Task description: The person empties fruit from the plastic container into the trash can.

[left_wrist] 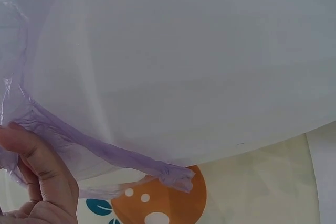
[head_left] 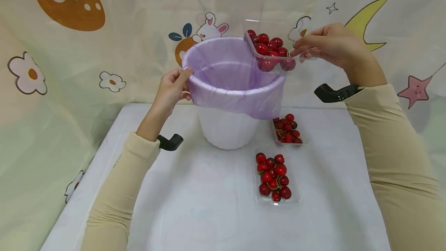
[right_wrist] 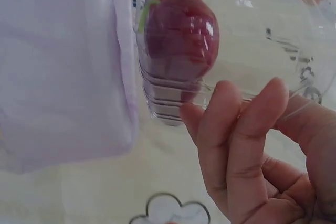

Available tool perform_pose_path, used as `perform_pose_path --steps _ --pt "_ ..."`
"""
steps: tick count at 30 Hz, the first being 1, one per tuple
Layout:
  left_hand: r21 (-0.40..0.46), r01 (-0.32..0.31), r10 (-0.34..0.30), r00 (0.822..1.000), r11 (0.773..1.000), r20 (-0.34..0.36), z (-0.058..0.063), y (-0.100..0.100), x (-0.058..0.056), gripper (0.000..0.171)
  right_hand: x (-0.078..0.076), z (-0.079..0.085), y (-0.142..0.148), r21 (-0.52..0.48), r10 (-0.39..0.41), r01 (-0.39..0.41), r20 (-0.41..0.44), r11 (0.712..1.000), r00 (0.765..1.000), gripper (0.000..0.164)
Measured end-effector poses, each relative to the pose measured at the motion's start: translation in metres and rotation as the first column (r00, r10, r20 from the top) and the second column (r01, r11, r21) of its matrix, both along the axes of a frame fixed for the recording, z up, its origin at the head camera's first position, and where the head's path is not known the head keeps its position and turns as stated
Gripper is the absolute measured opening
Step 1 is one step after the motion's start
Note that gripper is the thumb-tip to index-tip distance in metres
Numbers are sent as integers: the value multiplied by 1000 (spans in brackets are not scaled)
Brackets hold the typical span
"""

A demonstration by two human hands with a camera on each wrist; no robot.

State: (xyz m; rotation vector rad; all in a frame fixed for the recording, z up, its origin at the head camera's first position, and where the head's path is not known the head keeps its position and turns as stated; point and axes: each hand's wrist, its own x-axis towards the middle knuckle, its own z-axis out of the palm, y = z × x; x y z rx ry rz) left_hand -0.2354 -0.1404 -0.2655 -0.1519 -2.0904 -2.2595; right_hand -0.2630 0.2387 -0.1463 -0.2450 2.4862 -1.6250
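Observation:
A white bin [head_left: 226, 131] stands on the table, lined with a translucent purple bag [head_left: 230, 102] folded over its rim. My left hand [head_left: 172, 86] grips the bin's left rim through the bag, thumb on top; the left wrist view shows its fingers [left_wrist: 50, 166] curled against the purple film. At the bin's right rim, my right hand [head_left: 331, 47] holds a clear plastic box [head_left: 258, 54] by its right end. Red cherries [head_left: 261, 48] lie in it, tilted towards the bin. In the right wrist view, bent fingers [right_wrist: 247, 140] hold the clear plastic near a dark red cherry [right_wrist: 184, 38].
Two more clear boxes of cherries lie on the white-covered table [head_left: 209, 212]: a near box [head_left: 294, 189] and a farther box [head_left: 301, 142] just right of the bin's base. A patterned cloth backdrop [head_left: 139, 30] hangs behind the table.

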Motion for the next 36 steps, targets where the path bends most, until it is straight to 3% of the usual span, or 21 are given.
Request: perform_pose_path --steps 5,14,20,24,28,31,36 --pt "-10 14 -14 1000 1000 -5 -3 1 0 28 -5 -10 -24 -1 -16 16 -60 1000 998 16" --pt "-18 15 -15 1000 1000 -24 -4 2 1 28 -11 -23 -46 21 -36 37 -56 999 998 20" --pt "-18 12 -13 999 1000 -30 -3 3 2 28 -8 -33 -58 183 -47 73 -140 980 989 34" --pt "-11 14 -14 999 1000 -31 -3 2 2 28 -5 -38 -65 278 -35 101 -234 955 972 32" --pt "2 7 -7 1000 1000 -26 -3 2 2 27 -4 -46 -70 362 8 153 -406 919 914 26" --pt "2 0 0 1000 1000 -22 -2 3 2 26 -4 -53 -73 404 52 204 -540 892 840 22" --pt "-5 -3 2 1000 1000 -24 -2 3 3 27 -4 -61 -77 418 132 247 -694 874 708 17"
